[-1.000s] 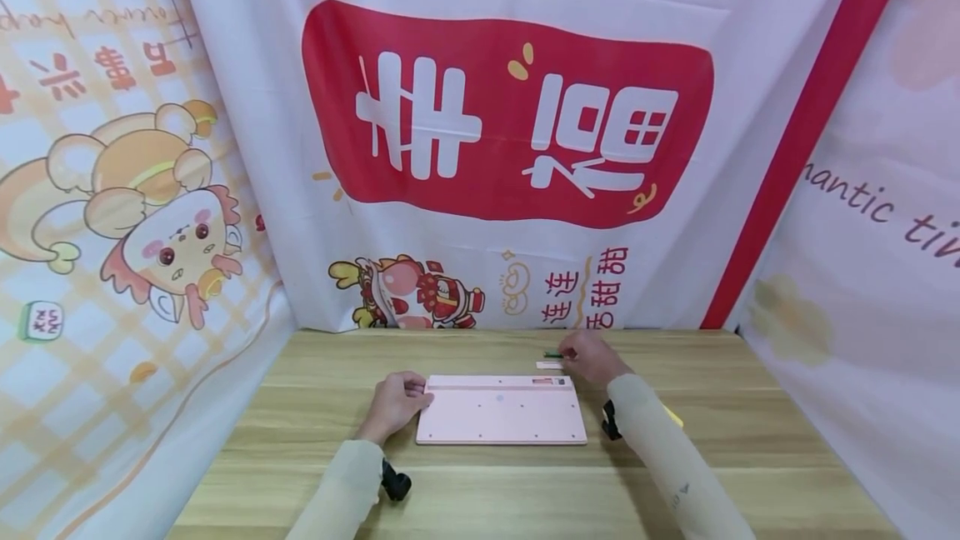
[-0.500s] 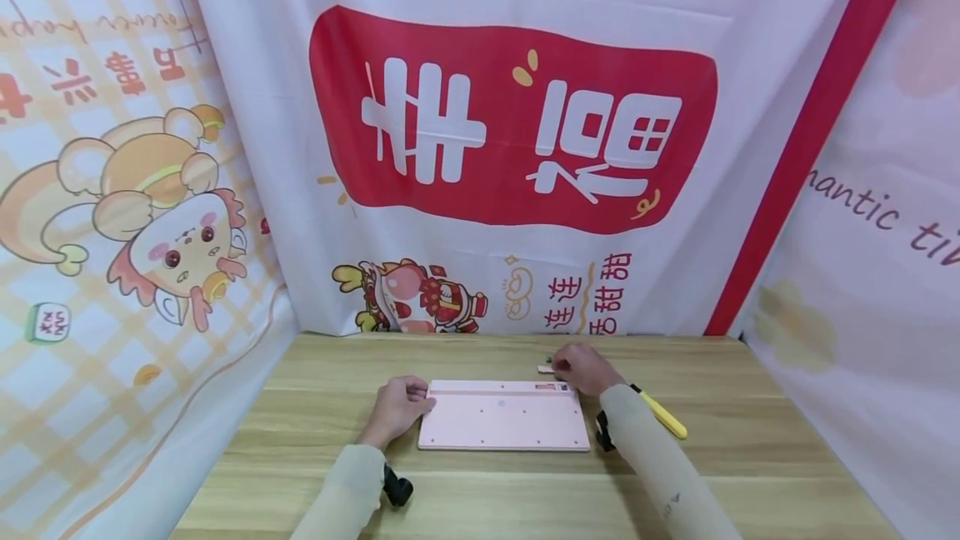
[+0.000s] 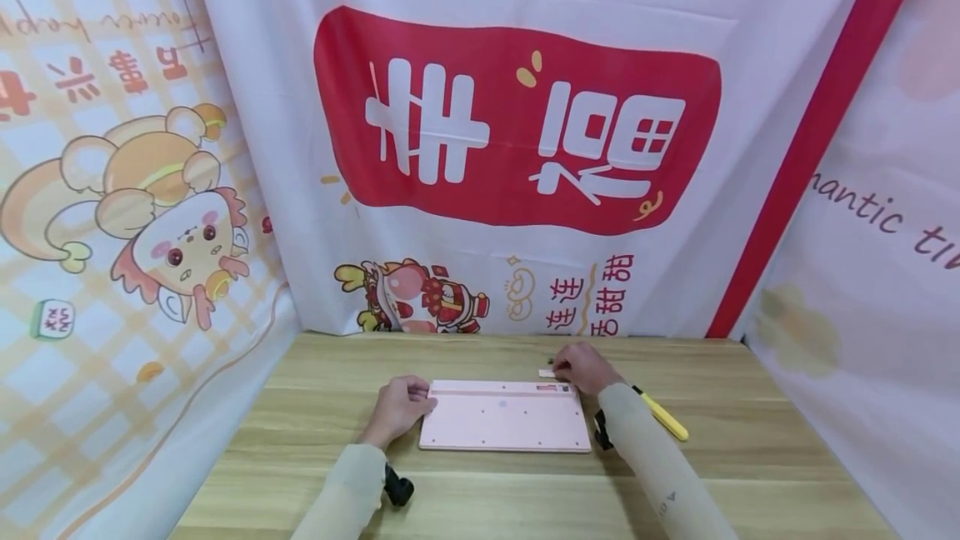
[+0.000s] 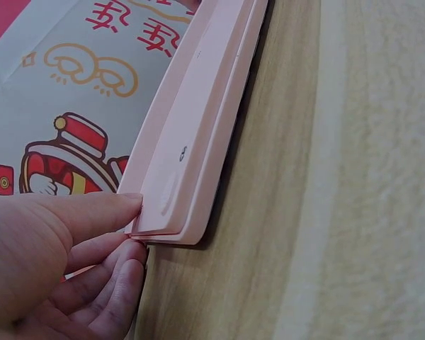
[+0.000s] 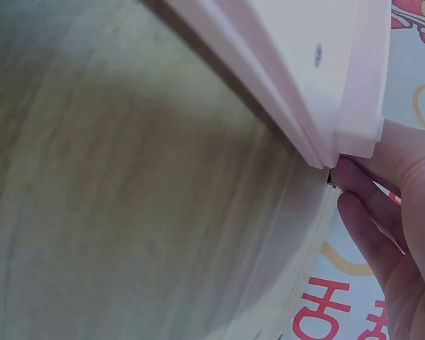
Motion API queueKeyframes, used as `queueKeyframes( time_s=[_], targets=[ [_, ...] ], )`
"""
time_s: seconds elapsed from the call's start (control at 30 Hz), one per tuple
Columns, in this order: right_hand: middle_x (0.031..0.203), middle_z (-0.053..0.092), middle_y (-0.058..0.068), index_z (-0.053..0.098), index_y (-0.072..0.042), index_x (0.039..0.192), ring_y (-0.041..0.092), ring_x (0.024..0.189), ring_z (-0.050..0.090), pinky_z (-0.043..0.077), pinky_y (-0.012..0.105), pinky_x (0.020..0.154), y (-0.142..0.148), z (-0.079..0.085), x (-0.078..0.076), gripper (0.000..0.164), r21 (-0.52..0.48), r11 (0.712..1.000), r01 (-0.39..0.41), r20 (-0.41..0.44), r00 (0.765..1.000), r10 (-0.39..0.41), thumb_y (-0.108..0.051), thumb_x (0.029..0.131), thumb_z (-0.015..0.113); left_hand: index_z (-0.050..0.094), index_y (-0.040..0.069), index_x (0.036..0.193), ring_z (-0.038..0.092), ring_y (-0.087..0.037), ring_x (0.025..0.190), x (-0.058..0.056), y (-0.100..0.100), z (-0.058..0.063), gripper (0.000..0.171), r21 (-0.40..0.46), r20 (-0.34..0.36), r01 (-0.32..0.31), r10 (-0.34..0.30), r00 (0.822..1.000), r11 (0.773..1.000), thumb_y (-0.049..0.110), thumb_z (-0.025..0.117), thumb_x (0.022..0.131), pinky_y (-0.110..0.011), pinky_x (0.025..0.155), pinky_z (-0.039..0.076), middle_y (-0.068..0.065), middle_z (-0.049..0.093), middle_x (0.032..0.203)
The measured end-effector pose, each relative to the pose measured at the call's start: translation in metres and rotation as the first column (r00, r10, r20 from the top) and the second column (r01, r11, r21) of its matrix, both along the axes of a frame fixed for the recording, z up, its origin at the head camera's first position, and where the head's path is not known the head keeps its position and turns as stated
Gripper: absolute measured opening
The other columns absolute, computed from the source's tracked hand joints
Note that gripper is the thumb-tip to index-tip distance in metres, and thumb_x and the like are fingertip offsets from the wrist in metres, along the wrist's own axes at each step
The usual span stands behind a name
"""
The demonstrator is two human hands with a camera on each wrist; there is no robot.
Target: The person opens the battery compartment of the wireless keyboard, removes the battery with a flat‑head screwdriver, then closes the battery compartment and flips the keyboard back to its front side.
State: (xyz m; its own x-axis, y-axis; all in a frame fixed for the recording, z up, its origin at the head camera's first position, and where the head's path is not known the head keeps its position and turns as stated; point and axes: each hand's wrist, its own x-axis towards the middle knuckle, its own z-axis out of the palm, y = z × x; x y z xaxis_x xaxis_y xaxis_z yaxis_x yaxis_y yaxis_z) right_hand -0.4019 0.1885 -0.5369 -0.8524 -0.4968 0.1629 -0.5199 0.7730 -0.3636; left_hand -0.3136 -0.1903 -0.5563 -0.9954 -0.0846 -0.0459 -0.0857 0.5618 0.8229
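Observation:
A pink keyboard (image 3: 502,427) lies face down on the table, its screw-dotted underside and label showing. My left hand (image 3: 396,409) pinches its far left corner, with the thumb (image 4: 106,216) on top and the fingers beneath the edge. Just beyond the far right corner is my right hand (image 3: 588,367), its fingers bent over a small pale flat piece (image 3: 546,373). A tiny dark thing (image 3: 551,361) shows beside those fingertips. In the right wrist view a small dark bit (image 5: 331,180) touches a fingertip; the keyboard hides the thumb's end, so the grip is unclear.
A yellow-handled tool (image 3: 663,417) with a dark end lies right of the keyboard, partly behind the right forearm. Printed cloth (image 3: 517,290) hangs along the back edge of the wooden table (image 3: 510,498) and on both sides.
My right hand has shifted slightly left and nearer, covering most of a green cylinder seen earlier and part of the pale piece. The left hand keeps its hold on the keyboard.

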Motion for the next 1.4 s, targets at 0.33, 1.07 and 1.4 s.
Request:
queueKeyframes(
  time_s=[0.33, 1.07, 1.4],
  targets=[
    [0.083, 0.070, -0.005, 0.075, -0.012, 0.085, 0.008, 0.078, 0.062, 0.058, 0.033, 0.077, -0.009, 0.005, 0.000, 0.010, 0.078, 0.996, 0.036, 0.095, 0.995, -0.043, -0.006, 0.092, 0.079, 0.074, 0.005, 0.113, 0.068, -0.016, 0.090, 0.000, 0.001, -0.002, 0.024, -0.003, -0.008, 0.003, -0.003, 1.000, 1.000, 0.012, 0.082, 0.091, -0.034, 0.083, 0.063, -0.006, 0.074, 0.102],
    [0.082, 0.072, 0.002, 0.074, -0.005, 0.089, 0.013, 0.075, 0.064, 0.057, 0.025, 0.069, 0.004, 0.038, 0.013, 0.008, -0.053, 0.990, -0.127, 0.065, 0.989, 0.131, 0.003, 0.092, 0.074, 0.073, 0.003, 0.116, 0.069, -0.018, 0.091, -0.001, 0.000, 0.000, 0.026, 0.000, -0.020, 0.008, -0.008, 1.000, 1.000, 0.010, 0.081, 0.092, -0.034, 0.083, 0.062, -0.008, 0.074, 0.104],
    [0.091, 0.076, 0.010, 0.076, -0.001, 0.095, 0.020, 0.079, 0.070, 0.061, 0.027, 0.072, 0.003, 0.042, 0.022, 0.007, -0.070, 0.975, -0.213, 0.077, 0.973, 0.218, 0.005, 0.092, 0.073, 0.074, 0.003, 0.115, 0.069, -0.018, 0.091, 0.000, -0.001, -0.001, 0.026, 0.006, -0.026, 0.011, -0.011, 1.000, 1.000, 0.010, 0.081, 0.091, -0.034, 0.082, 0.062, -0.009, 0.074, 0.103]
  ],
)
